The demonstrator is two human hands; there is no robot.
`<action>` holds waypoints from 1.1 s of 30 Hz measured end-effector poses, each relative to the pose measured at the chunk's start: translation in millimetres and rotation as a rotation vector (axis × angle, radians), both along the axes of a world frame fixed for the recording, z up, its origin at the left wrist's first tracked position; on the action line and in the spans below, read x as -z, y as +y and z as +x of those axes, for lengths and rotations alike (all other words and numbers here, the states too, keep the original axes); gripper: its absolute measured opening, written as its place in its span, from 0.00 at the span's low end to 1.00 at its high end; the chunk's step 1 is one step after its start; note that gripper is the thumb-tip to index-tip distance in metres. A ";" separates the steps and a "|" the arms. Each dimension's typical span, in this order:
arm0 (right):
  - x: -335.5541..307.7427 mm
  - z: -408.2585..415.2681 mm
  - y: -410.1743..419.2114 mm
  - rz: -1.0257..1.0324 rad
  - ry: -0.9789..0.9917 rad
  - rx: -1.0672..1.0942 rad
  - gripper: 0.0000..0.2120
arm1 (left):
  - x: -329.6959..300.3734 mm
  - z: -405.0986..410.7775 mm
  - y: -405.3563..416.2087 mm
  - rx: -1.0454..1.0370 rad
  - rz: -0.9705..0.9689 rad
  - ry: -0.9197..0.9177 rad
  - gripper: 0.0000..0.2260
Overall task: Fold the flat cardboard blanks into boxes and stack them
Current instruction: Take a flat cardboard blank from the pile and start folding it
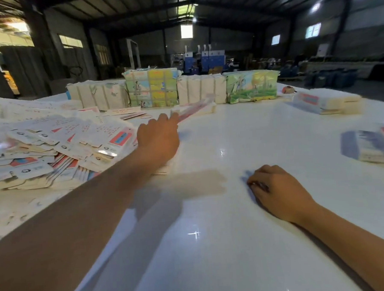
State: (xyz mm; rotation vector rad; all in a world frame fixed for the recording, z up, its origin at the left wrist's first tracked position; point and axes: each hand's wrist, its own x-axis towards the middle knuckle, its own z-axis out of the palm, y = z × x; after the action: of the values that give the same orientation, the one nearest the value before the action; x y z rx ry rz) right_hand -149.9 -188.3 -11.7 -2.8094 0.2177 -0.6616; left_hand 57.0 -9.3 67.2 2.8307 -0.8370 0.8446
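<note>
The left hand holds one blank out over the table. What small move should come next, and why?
Probably bring the blank back toward the body so that the right hand can take its other side. The left hand pinches it alone, far out above the table, while the right hand rests on the table, fingers curled, holding nothing. Folding likely needs both.

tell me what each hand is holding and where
Left hand pinches a blurred flat red-and-white cardboard blank by its near end; right hand holds nothing.
</note>
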 end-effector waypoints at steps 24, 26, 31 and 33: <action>-18.3 -3.4 -16.6 1.202 -0.341 0.062 0.10 | 63.4 -120.3 -19.0 0.372 0.058 0.109 0.42; -19.4 -6.4 -13.8 1.161 -0.402 0.047 0.10 | 58.3 -115.7 -18.4 0.356 -0.045 0.098 0.35; -19.3 -14.5 -7.0 0.886 -0.551 0.113 0.08 | 48.9 -107.6 -14.0 0.280 -0.119 0.175 0.27; -19.1 -15.5 -2.5 0.785 -0.557 0.094 0.09 | 48.9 -108.4 -12.2 0.270 -0.100 0.218 0.26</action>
State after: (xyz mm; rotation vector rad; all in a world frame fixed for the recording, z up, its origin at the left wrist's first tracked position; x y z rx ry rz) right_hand -165.4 -190.7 7.3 -1.8087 0.3950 -1.0633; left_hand -51.4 -21.5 18.3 2.5828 -1.0770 0.5158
